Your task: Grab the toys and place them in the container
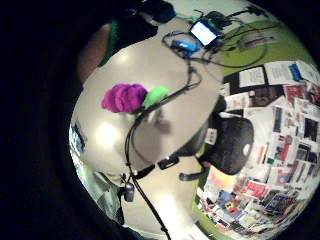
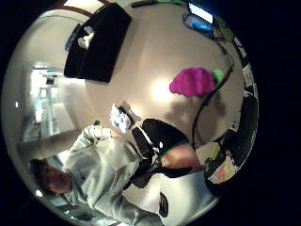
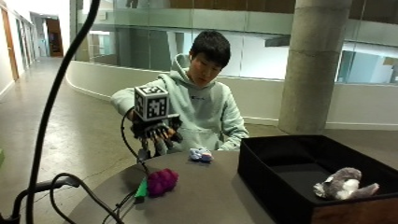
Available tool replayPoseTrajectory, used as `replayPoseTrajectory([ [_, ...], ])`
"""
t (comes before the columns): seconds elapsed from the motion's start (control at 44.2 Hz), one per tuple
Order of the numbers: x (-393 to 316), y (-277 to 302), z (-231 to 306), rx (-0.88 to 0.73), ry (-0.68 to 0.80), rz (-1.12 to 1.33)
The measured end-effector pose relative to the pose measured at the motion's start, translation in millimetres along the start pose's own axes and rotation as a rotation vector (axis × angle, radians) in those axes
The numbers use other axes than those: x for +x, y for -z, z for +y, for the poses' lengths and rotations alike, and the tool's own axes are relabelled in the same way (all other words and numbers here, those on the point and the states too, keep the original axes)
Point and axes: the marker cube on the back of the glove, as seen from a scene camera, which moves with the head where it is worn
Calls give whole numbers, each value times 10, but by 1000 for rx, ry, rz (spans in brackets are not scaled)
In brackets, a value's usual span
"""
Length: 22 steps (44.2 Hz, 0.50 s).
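A purple grape-bunch toy with a green leaf lies on the round grey table, near its left side. My gloved right hand hovers above and behind it, fingers hanging loosely and holding nothing. A small blue-and-white toy sits at the table's far edge, in front of the person. The black container stands at the right with a grey plush toy inside. The palm views show the grape toy below the hand, beside a cable, and the small toy.
Black cables run across the table's left part next to the grape toy. A phone and gear lie on the table past the toys. An office chair stands beside the table.
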Motion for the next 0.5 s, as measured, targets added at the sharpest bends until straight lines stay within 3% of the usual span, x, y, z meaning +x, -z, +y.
replayPoseTrajectory([
  [0.249, 47, -931, -296, -79, -68, -39],
  [0.498, 46, -1196, -438, 162, -87, -113],
])
